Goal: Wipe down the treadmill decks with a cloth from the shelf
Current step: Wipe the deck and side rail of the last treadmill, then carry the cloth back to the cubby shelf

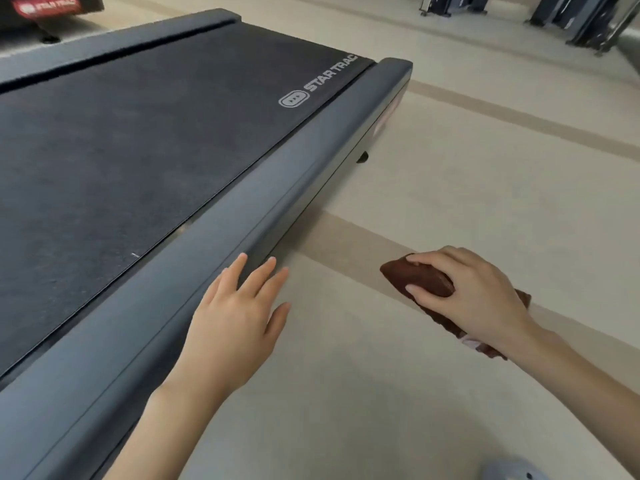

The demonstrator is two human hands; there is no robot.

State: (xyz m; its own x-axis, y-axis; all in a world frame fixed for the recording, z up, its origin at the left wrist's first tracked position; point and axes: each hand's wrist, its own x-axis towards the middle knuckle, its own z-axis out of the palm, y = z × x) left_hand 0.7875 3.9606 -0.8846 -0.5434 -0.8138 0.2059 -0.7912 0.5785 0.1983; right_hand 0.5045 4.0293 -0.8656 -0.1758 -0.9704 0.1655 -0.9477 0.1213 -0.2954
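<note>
The right grip [474, 299] is clutching the brown cloth [424, 277] over the floor [450, 161], just beside the treadmill [138, 133]. It is looking soft and light (any bunched handful should hold). The left grip [232, 327] is spreading flat, holding nothing, over the side rail [277, 188].

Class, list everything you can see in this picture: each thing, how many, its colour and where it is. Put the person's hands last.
treadmill: one, dark grey, left half of view
belt: one, black, on the treadmill
logo: one, white, far end of belt
second machine: one, dark with red label, top left corner
floor: one, beige, right and bottom
stripes: several, tan, across the floor
machine bases: at least two, dark, top right
grey object: one, bottom right edge, unidentifiable
cloth: one, brown, in the right hand
left hand: fingers straight, at the treadmill's outer edge
right hand: grips the cloth, above the floor
</note>
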